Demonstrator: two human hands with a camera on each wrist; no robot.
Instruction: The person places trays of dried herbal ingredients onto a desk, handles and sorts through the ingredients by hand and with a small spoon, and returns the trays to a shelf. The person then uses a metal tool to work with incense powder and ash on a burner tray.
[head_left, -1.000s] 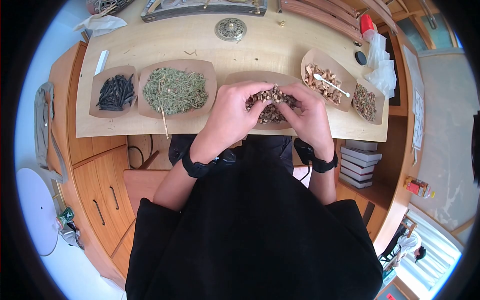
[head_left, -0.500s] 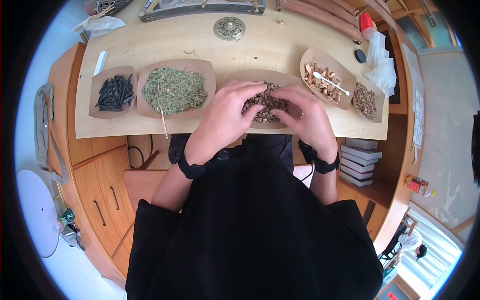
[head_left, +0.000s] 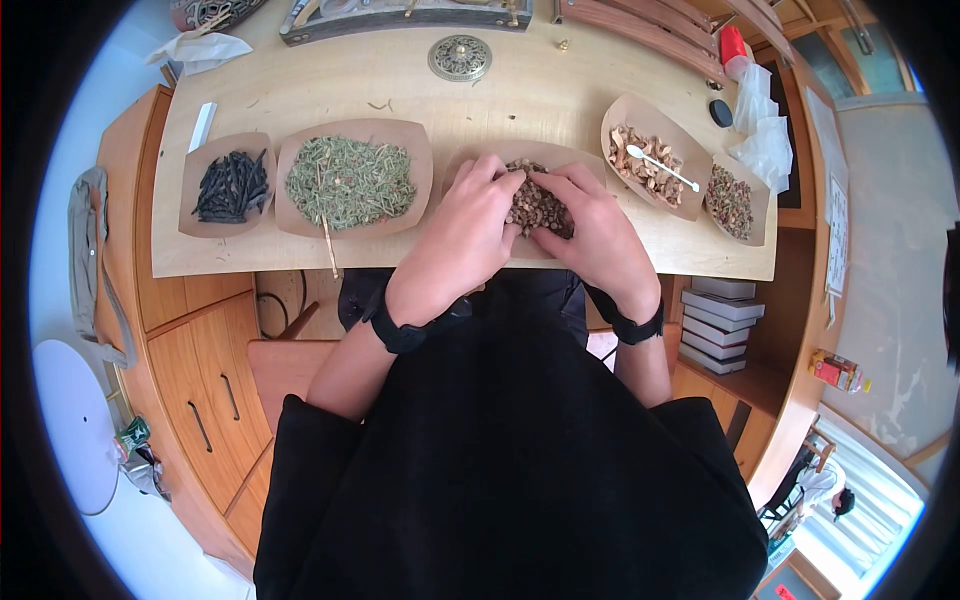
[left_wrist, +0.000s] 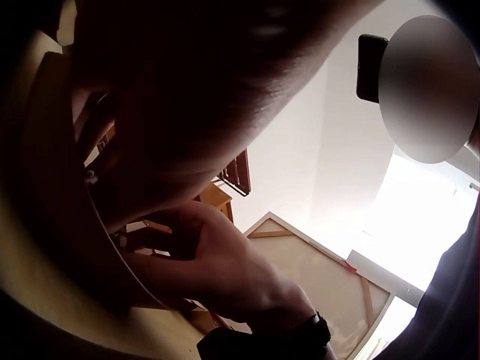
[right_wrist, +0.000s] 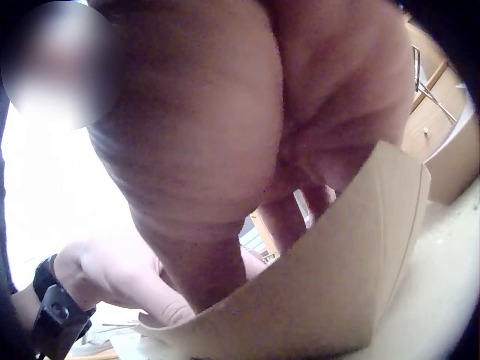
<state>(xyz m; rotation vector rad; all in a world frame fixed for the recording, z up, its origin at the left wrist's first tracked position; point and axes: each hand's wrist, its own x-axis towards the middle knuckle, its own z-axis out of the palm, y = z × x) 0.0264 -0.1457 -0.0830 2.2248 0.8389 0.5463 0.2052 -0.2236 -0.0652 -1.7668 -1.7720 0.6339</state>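
Handling of the brown pieces (head_left: 542,213) looks underway, not finished. They lie in the middle tray (head_left: 560,153), center of frame, with both hands at the pile. Left hand (head_left: 455,235) and right hand (head_left: 603,238): fingers bent inward, tips near each other, narrow gap; can't tell if anything is pinched, wrist views too dark or blocked. Dark sticks (head_left: 232,187) and green herb (head_left: 350,182) sit in trays left of center, pale chips (head_left: 655,178) and mixed bits (head_left: 729,205) right, no hand on them. White spoon (head_left: 634,152) lies on the chips. Amount left: probably some, no clear endpoint visible.
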